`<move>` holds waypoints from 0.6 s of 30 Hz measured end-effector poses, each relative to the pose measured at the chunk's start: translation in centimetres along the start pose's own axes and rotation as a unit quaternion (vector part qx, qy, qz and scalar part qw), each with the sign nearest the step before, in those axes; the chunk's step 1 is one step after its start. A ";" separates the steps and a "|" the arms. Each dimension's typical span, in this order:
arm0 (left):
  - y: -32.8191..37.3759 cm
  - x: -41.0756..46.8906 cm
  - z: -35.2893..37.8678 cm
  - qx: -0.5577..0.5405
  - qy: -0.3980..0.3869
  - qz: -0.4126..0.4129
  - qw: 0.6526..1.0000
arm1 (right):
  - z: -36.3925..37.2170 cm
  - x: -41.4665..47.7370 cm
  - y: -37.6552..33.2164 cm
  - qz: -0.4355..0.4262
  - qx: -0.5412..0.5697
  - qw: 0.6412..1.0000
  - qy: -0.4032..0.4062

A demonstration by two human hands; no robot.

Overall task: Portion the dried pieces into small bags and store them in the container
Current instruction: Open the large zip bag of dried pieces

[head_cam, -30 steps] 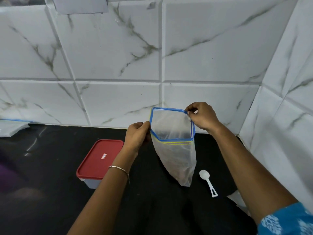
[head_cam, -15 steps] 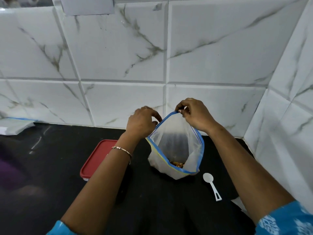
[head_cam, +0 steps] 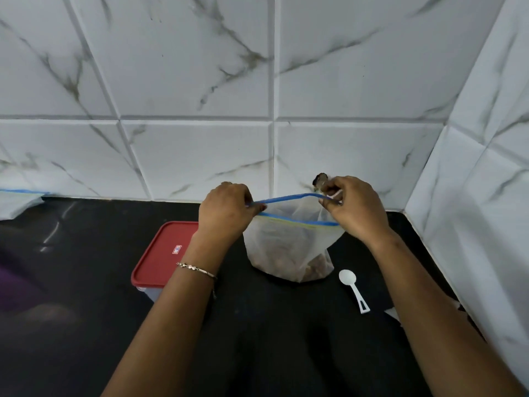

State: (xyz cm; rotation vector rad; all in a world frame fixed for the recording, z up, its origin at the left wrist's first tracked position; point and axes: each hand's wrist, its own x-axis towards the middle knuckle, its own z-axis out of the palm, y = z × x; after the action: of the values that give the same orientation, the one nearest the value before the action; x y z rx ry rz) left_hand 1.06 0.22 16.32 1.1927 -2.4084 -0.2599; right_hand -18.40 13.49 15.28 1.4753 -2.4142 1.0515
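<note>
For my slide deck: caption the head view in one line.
Both hands, left hand and right hand, pinch the zip-top bag mouth above a black counter, beside red-lidded container and white spoon.

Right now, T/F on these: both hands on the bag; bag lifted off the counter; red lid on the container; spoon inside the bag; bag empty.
1. Both hands grip the bag's rim. True: left hand and right hand pinch opposite ends of the bag.
2. The bag is lifted off the counter. False: its base rests on the counter.
3. The red lid is on the container. True: the lid sits on the container.
4. The spoon is inside the bag. False: the spoon lies on the counter, right of it.
5. The bag is empty. False: brownish pieces show at the bottom.
</note>
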 end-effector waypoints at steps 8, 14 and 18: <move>0.4 0.1 0.2 -0.069 -0.003 -0.012 0.998 | -0.5 -1.7 1.9 0.077 -0.106 0.991 -0.034; -0.5 0.8 0.7 -0.481 -0.078 -0.156 0.859 | -0.7 -1.0 2.4 0.138 0.122 0.983 0.002; -0.9 0.7 1.1 -0.683 -0.133 -0.236 0.679 | -0.6 -0.5 1.2 0.201 0.334 0.921 -0.012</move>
State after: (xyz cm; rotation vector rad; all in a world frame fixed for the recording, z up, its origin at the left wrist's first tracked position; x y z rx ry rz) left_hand 0.82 -0.93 15.28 0.8895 -1.2018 -2.0299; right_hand -19.26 14.59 14.85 1.1225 -2.5676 2.1231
